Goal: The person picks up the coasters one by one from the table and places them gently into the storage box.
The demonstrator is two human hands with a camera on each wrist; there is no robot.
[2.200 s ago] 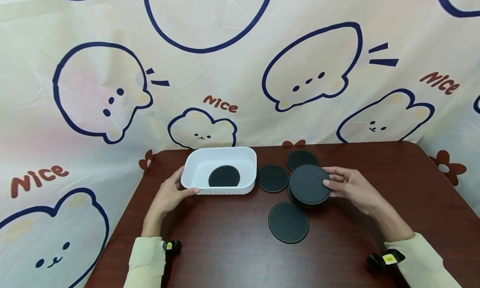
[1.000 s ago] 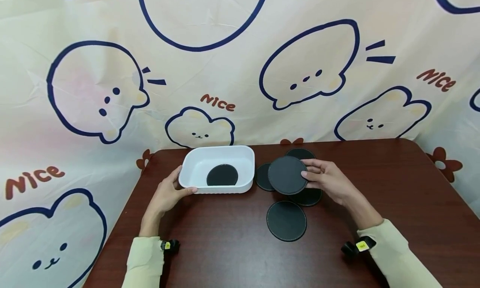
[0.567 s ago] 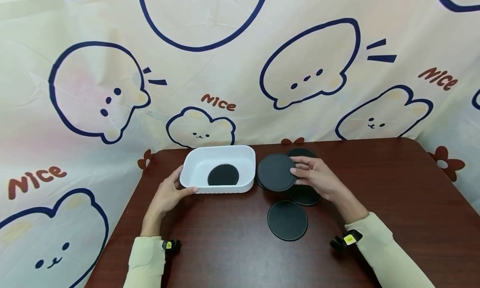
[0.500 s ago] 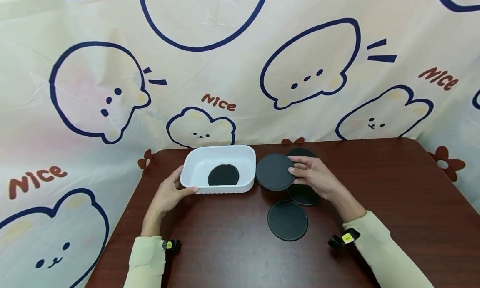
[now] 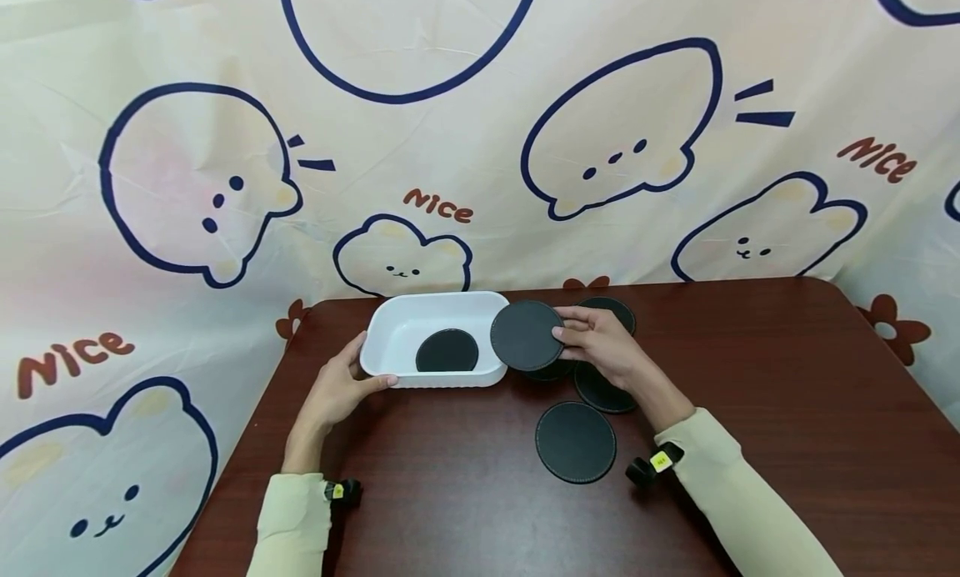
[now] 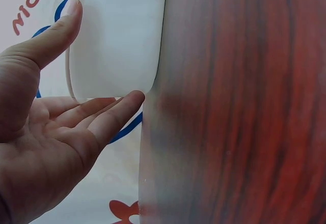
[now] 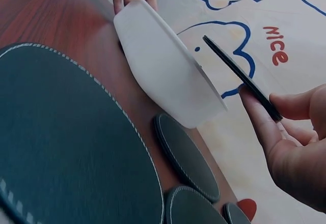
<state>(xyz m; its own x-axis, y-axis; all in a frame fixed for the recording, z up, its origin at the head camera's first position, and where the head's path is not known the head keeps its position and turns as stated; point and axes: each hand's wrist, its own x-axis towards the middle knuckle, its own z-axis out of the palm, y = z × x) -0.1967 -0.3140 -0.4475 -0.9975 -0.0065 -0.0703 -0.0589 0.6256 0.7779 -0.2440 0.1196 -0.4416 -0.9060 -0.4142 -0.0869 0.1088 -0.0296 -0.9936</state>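
Observation:
My left hand [image 5: 337, 387] grips the left end of a white plastic tub [image 5: 442, 380], thumb on the near rim and fingers around the end wall. In the left wrist view the thumb [image 6: 57, 33] lies along the rim. A round black coaster [image 5: 447, 352] rests inside the tub. My right hand [image 5: 603, 343] pinches another black coaster [image 5: 527, 335] by its right edge, thumb on top and fingers beneath. That coaster overlaps the tub's right rim in the head view; the right wrist view shows it raised above the rim, tilted.
More stitched black coasters lie on the dark wooden table [image 5: 450, 485]: a near one [image 5: 575, 443], one below my right hand [image 5: 602, 391], one partly hidden beside the tub [image 5: 550, 371], and one at the back [image 5: 613, 308]. A printed curtain [image 5: 495, 160] hangs behind.
My right hand has lifted the coaster from above the table coasters and carried it left to the tub's right rim. My left hand and the tub have stayed in place.

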